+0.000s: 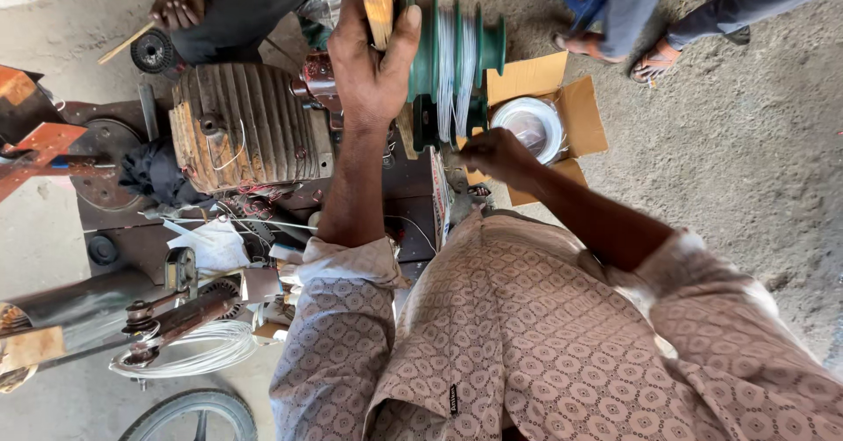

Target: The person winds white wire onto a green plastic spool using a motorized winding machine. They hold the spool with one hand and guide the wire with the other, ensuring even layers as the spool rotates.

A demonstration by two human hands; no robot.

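My left hand (371, 63) grips the rim of a green stepped winding former (457, 54), thumb over its edge, beside an orange wooden bar (378, 2). Pale wire is wound in the former's grooves. My right hand (496, 153) is closed in a pinch just below the former, apparently on the thin wire coming off it. Both my arms wear a patterned shirt with rolled sleeves.
A ribbed orange motor housing (241, 125) sits left of the former on a dark machine bench (105, 230). A cardboard box (584, 116) holds a coil of pale wire (529, 125). Another person (219, 6) crouches at top left holding a stick; other people's legs and sandalled feet (654, 59) stand at top right. A loose wire coil (193, 353) and a wheel (189, 415) lie at the bottom left.
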